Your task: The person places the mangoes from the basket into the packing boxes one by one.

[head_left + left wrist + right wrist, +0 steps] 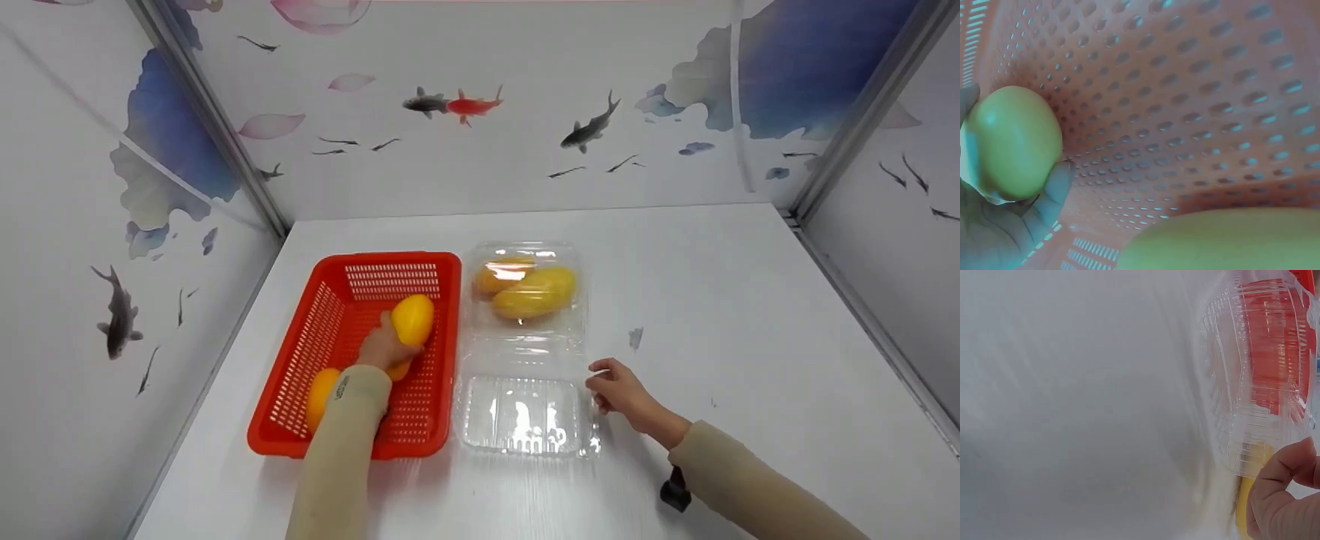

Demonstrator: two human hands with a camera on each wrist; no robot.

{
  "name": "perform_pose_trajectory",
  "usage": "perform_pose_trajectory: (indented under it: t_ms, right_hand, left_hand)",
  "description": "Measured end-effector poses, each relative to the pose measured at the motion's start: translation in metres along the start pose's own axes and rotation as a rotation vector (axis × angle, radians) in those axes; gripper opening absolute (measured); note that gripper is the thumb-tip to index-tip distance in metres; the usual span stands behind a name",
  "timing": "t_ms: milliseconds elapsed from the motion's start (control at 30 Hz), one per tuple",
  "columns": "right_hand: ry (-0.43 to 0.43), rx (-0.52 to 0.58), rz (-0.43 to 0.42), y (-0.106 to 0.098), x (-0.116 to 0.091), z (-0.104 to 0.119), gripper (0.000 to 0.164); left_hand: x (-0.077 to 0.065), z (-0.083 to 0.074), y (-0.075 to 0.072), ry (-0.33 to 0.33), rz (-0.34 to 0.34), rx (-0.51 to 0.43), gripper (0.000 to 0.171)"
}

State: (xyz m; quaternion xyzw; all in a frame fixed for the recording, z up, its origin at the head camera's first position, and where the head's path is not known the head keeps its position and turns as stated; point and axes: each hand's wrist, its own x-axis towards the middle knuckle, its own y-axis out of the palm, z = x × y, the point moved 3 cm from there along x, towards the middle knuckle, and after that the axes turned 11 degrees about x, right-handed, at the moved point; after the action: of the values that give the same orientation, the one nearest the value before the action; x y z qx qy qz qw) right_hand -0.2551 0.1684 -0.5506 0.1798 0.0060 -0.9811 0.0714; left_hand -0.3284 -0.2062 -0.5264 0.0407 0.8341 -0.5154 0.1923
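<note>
In the head view, my left hand (384,346) grips a yellow mango (413,320) inside the red basket (452,337). The left wrist view shows the thumb and fingers curled around this mango (1019,140). Another mango (321,397) lies at the basket's near left, and one more (399,370) is partly hidden under the hand. My right hand (621,391) hovers by the right edge of a clear ribbed plastic tray (521,416), its fingers loosely bent. Whether its fingertips touch the plastic I cannot tell. The right wrist view shows no object within those fingers.
Behind the tray, two mangoes (534,292) sit in a clear plastic box section (525,251); whether both sections are joined is unclear. A small black object (676,491) is below the right sleeve. White walls with painted fish (474,103) enclose the white table (720,315).
</note>
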Motion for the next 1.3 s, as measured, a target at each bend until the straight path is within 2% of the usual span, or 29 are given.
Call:
perform_pose_trajectory:
  t_ms: [200,367,533,633,733,867,1000,1133,1300]
  right_hand:
    - [0.019,-0.010,-0.001,-0.003,0.002,-0.002,0.035]
    - [0.019,0.004,-0.003,-0.004,0.002,-0.002,0.038]
    - [0.013,0.017,0.001,-0.004,0.003,-0.002,0.039]
    - [0.013,0.012,0.000,-0.006,0.005,0.001,0.040]
    - [0.020,0.013,-0.006,-0.006,0.006,0.003,0.040]
    - [0.036,0.011,-0.001,-0.005,0.007,0.003,0.040]
    - [0.037,-0.005,-0.006,-0.006,0.007,0.003,0.040]
    - [0.025,-0.014,-0.005,-0.006,0.007,0.003,0.039]
    - [0.028,-0.005,-0.003,-0.007,0.008,0.003,0.040]
  left_hand:
    - [-0.009,-0.008,-0.005,-0.016,0.020,-0.074,0.097]
    - [-0.022,-0.025,-0.025,-0.007,-0.058,-0.136,0.101]
    - [-0.043,-0.060,-0.042,0.100,-0.193,-0.040,0.088]
    - [-0.056,-0.084,-0.042,0.151,-0.220,-0.007,0.079]
    - [-0.061,-0.100,-0.040,0.188,-0.223,0.014,0.075]
    - [-0.064,-0.110,-0.036,0.215,-0.216,0.092,0.075]
    - [-0.064,-0.115,-0.032,0.242,-0.175,0.160,0.074]
    - [-0.063,-0.117,-0.031,0.245,-0.136,0.166,0.072]
    - [-0.064,-0.119,-0.031,0.251,-0.133,0.166,0.070]
